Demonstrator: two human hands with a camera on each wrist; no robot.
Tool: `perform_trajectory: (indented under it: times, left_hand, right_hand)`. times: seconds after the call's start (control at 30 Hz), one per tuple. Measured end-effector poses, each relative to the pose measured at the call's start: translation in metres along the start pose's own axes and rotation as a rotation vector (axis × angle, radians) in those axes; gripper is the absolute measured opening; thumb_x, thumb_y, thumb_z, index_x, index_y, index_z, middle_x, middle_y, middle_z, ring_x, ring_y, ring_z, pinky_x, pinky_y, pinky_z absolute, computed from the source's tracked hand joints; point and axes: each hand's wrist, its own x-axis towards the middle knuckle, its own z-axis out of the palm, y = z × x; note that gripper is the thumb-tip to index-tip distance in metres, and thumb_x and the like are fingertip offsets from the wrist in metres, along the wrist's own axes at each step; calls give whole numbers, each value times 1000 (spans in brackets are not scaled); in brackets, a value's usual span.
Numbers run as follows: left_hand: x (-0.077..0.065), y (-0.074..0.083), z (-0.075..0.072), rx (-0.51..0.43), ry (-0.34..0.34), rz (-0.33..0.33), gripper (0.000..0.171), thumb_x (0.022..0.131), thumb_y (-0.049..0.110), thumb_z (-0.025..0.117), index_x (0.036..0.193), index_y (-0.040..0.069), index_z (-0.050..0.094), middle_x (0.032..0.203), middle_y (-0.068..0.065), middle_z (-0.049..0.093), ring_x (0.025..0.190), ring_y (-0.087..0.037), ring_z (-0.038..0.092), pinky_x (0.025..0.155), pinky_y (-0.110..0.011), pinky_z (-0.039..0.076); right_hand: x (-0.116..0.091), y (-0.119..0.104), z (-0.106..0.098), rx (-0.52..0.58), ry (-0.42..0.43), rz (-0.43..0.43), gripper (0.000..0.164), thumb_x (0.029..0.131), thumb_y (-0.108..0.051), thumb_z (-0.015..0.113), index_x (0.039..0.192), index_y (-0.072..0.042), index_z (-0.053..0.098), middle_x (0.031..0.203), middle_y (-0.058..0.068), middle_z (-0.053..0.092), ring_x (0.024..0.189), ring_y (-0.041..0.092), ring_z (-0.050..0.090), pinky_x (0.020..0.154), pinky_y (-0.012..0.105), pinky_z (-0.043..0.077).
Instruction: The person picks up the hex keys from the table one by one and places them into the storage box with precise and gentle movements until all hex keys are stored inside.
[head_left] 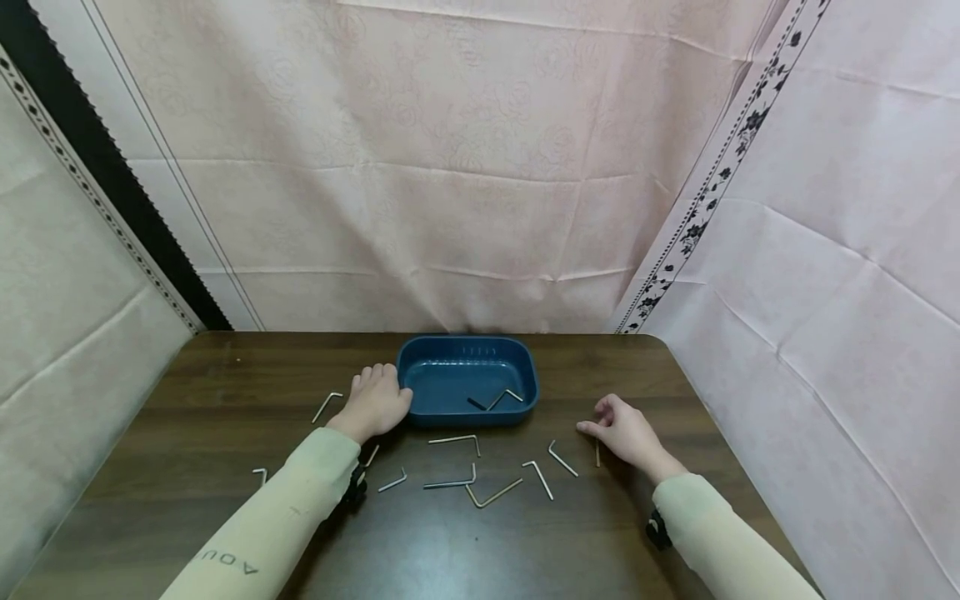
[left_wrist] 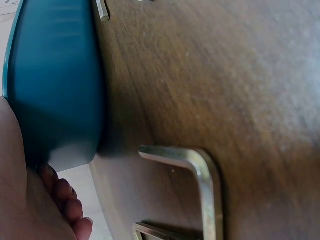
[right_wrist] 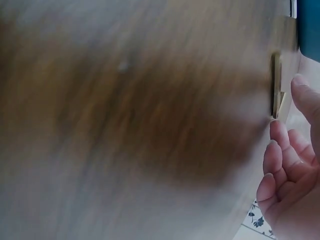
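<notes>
My left hand (head_left: 375, 404) grips the left end of a blue tray (head_left: 528, 362), its thumb at the rim and its fingers curled at the outside in the left wrist view. Inside the tray lie a silver hex key (head_left: 512, 393) and a small dark piece (head_left: 476, 404). Close to the tray's right, my right hand (head_left: 628, 433) hovers low over the table, thumb apart from loosely bent fingers. A brass-coloured hex key (right_wrist: 275, 85) lies by its fingertips, partly hidden by the hand in the head view.
Several L-shaped hex keys lie scattered on the brown table (head_left: 525, 558), among them a silver one (head_left: 450, 483), a brassy one (head_left: 495, 497) and one left of the left hand (head_left: 324, 408). Pale cloths (head_left: 465, 208) hang behind the table and at both sides.
</notes>
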Motion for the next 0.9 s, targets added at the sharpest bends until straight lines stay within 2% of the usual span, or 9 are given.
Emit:
perform_trajectory:
  times: [0.2, 0.33, 0.4, 0.63, 0.73, 0.9]
  left_hand:
    - [0, 0, 2, 4, -3, -3, 32, 96, 30, 46, 109, 1, 47, 100, -11, 45, 93, -31, 36, 84, -48, 28]
    - [0, 0, 2, 3, -4, -5, 31, 96, 30, 46, 108, 1, 47, 99, -11, 44, 93, -31, 35, 84, -47, 27]
    - [1, 0, 1, 3, -5, -6, 30, 96, 30, 46, 107, 1, 47, 99, -11, 44, 93, -31, 35, 84, -47, 27]
    - [1, -2, 1, -1, 1, -3, 29, 97, 30, 45, 105, 2, 47, 98, -11, 44, 92, -31, 35, 83, -46, 27]
    - [0, -1, 1, -2, 4, -2, 28, 96, 30, 45, 104, 3, 47, 98, -11, 44, 92, -31, 35, 83, -46, 27]
    - [-1, 0, 0, -8, 2, 4, 27, 96, 29, 46, 103, 3, 47, 97, -11, 44, 92, -31, 35, 83, -47, 27]
  right_hand:
    - [-2, -10, 4, 47, -37, -38, 44, 79, -39, 79, 105, -9, 59, 80, -3, 58, 66, 14, 54, 66, 34, 44]
    - [-6, -7, 2, 52, -76, -54, 41, 79, -36, 80, 104, -11, 61, 83, -2, 57, 69, 14, 53, 66, 33, 43]
    - [-8, -4, 1, 42, -75, -63, 38, 79, -35, 80, 102, -11, 61, 83, -1, 57, 72, 14, 51, 68, 33, 42]
    - [-11, 2, 1, 52, -64, -62, 21, 83, -27, 77, 90, -14, 63, 77, -4, 58, 69, 13, 52, 66, 33, 42]
    - [-11, 2, 1, 23, -56, -80, 14, 87, -24, 73, 85, -15, 63, 74, -6, 58, 68, 11, 52, 67, 34, 42]
    - [-12, 0, 2, -57, -54, -113, 14, 91, -23, 68, 82, -14, 63, 70, -7, 56, 63, 10, 50, 73, 39, 41]
